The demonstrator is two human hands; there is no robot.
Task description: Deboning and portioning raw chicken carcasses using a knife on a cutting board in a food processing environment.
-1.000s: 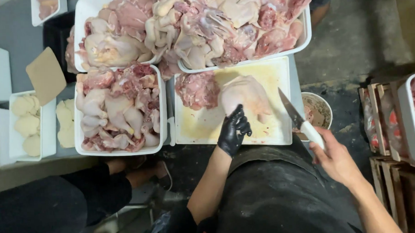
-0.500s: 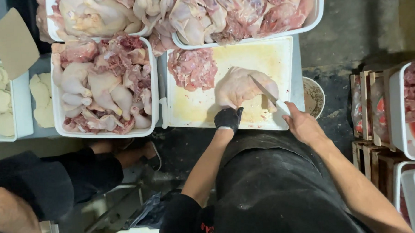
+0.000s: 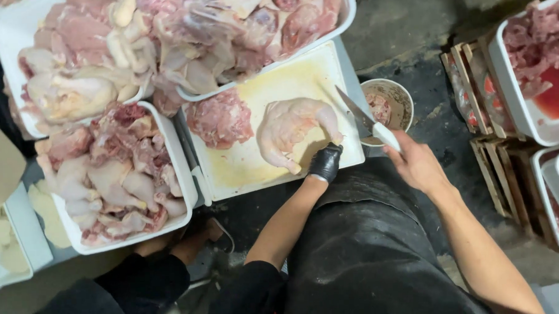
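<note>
A raw whole chicken (image 3: 291,129) lies on a yellowish cutting board (image 3: 271,83). My left hand (image 3: 325,163), in a black glove, grips the chicken's lower end at the board's near edge. My right hand (image 3: 416,164) is bare and holds a white-handled knife (image 3: 365,120), blade pointing up and left, just right of the chicken, over the board's right edge. A heap of pinkish chicken scraps (image 3: 219,119) sits on the board's left side.
White tubs hold cut chicken pieces (image 3: 107,175) at left and whole birds (image 3: 182,43) at the top. A small round bowl (image 3: 401,97) with scraps stands right of the board. Wooden crates (image 3: 490,149) and tubs of meat (image 3: 536,49) sit at right. Another person's dark sleeve (image 3: 135,286) is lower left.
The knife has come off the chicken and moved right, beside the board's edge. My gloved left hand stays on the chicken's near end. The view shifted closer and tilted.
</note>
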